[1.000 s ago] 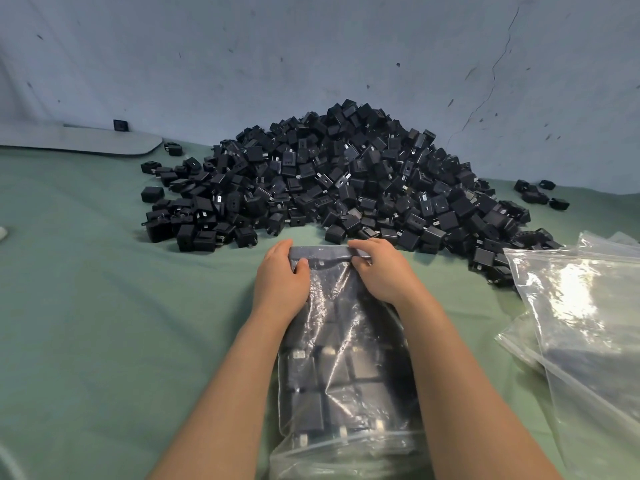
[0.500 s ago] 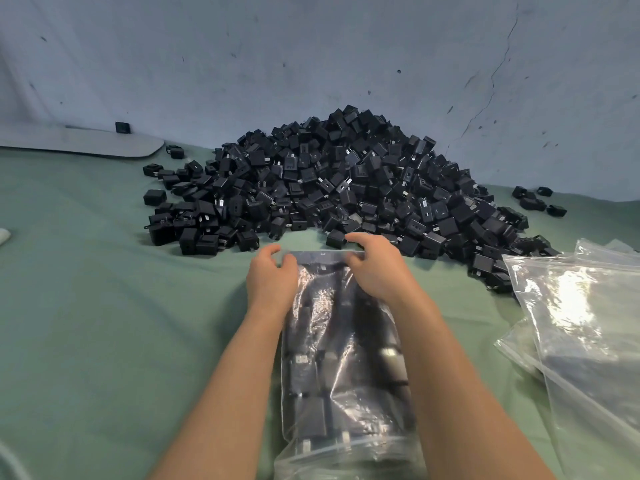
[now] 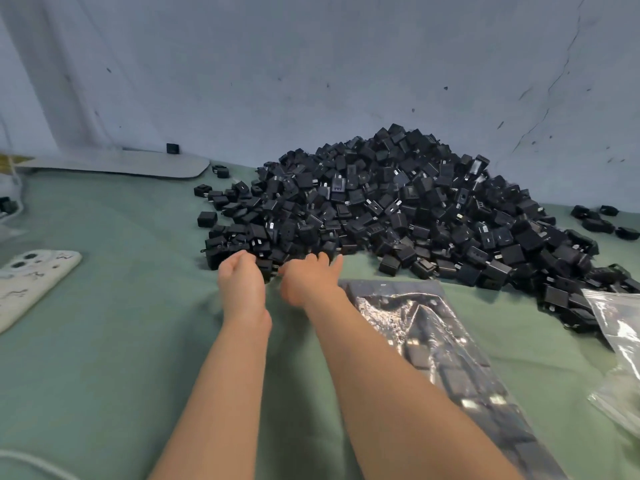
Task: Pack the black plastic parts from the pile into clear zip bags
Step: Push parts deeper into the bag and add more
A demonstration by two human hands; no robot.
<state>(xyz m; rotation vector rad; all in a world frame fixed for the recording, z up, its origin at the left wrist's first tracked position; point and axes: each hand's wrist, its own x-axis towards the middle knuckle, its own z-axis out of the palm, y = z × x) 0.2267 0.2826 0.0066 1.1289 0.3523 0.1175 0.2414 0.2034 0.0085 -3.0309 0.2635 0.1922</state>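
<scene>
— What surface is this, and what room?

— A sage-green cloth [image 3: 104,341] covers the whole table; behind it stands a pale blue-grey wall [image 3: 311,64], scuffed, with a thin crack running down its right part.

— Where are the parts?

— The big pile of small black plastic parts [image 3: 398,209] sits far and right of centre, against the wall; a few stray black parts [image 3: 602,220] lie apart at the far right.

— And the hands?

— Both reach to the pile's near left edge; the left hand [image 3: 242,282] has its fingers curled down among the parts, and I cannot tell whether it grasps one; the right hand [image 3: 310,278] is released, fingers loosely stretched toward the pile.

— The bags?

— A clear zip bag filled with black parts [image 3: 433,334] lies flat on the cloth, just right of the right forearm; more clear plastic bags [image 3: 620,327] lie at the right edge.

— Anything else?

— A white phone in a doodled case [image 3: 31,282] lies at the left; a flat grey board [image 3: 121,164] lies far left by the wall.
</scene>
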